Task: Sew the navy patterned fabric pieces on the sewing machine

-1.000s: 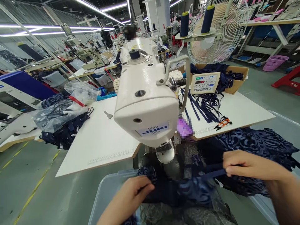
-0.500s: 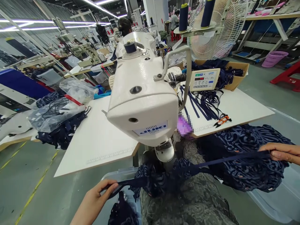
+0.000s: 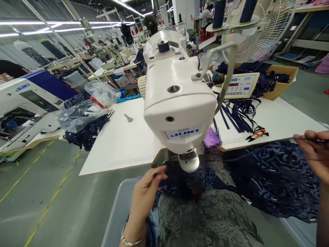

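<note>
In front of me stands a white sewing machine [image 3: 180, 103], its needle area low over a navy patterned garment [image 3: 210, 176] that lies across my lap. My left hand [image 3: 144, 195] is closed in a pinch at the garment's left edge, just left of the machine head; its fingertips meet the dark fabric. At the far right my right hand [image 3: 312, 154] is raised, its fingers pinched on a narrow dark strap [image 3: 318, 140], partly blurred. Below it a heap of navy patterned fabric [image 3: 277, 178] hangs over the table's front edge.
Orange-handled thread snips [image 3: 257, 134] and navy straps [image 3: 235, 118] lie on the right tabletop, before a control panel [image 3: 241, 85] and cardboard box [image 3: 285, 79]. On the left are a small metal piece [image 3: 128, 118] and plastic-bagged goods [image 3: 82, 115]. A translucent bin [image 3: 115, 209] stands below.
My left hand has moved up and right, toward the machine head. The right hand has lifted, and the strap no longer stretches plainly between both hands. My view has turned left.
</note>
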Motion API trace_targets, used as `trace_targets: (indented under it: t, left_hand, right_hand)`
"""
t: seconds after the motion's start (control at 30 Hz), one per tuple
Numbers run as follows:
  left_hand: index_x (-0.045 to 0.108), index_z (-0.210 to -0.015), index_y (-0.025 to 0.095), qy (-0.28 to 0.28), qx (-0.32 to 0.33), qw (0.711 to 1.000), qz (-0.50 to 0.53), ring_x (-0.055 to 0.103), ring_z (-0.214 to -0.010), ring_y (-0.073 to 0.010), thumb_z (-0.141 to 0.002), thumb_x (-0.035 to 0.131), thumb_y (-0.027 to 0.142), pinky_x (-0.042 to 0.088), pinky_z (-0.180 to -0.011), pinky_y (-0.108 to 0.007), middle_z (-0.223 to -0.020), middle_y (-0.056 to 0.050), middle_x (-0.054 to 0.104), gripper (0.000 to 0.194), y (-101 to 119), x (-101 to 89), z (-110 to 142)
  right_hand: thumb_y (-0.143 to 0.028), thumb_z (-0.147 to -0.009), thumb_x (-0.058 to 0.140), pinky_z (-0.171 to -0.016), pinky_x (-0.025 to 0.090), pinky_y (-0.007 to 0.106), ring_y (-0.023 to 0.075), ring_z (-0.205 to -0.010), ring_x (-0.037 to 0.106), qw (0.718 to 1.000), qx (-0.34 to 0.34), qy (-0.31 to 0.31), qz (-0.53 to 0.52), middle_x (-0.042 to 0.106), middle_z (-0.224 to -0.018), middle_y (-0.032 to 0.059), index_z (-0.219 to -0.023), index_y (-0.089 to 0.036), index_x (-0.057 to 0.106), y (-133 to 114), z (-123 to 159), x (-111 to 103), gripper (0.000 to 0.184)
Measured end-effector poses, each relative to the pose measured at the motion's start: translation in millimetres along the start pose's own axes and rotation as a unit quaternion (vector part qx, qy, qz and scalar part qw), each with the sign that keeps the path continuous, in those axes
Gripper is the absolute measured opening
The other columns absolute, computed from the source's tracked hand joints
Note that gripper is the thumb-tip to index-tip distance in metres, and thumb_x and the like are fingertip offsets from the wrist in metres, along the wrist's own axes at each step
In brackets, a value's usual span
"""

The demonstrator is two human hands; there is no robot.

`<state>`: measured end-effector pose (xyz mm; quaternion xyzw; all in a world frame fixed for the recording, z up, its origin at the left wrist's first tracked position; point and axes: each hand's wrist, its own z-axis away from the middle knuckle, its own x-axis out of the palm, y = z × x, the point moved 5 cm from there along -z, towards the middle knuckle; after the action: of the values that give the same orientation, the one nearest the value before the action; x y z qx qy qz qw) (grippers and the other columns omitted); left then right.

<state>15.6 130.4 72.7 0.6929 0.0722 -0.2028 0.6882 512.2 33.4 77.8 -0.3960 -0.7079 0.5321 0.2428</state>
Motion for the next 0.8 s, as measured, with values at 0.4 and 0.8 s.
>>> trace_targets:
  t: [0.4,0.8]
  left_hand:
    - [0.045,-0.111,0.019,-0.244,0.082,0.966,-0.039,0.048,-0.058,-0.0095,-0.101,0.037,0.032,0.035,-0.058,-0.022,-0.067,0.005,0.054,0.018,45.6,99.7,19.7]
    - [0.046,-0.096,0.021,-0.206,0.017,0.978,-0.012,0.044,-0.053,-0.0089,-0.096,0.043,0.03,0.031,-0.051,-0.02,-0.061,0.007,0.051,0.009,32.4,94.2,15.1]
  right_hand:
    - [-0.033,-0.101,0.045,-0.066,0.042,0.028,0.0157,-0.074,0.061,0.793,-0.135,-0.583,0.117,0.064,-0.081,-0.0001,-0.087,-0.022,0.062,-69.3,167.0,171.2,0.024]
    - [-0.038,-0.098,0.049,-0.069,0.044,0.025,0.0144,-0.077,0.064,0.81,0.027,-0.578,0.094,0.067,-0.082,-0.0033,-0.092,-0.025,0.062,-57.5,166.0,175.3,0.019]
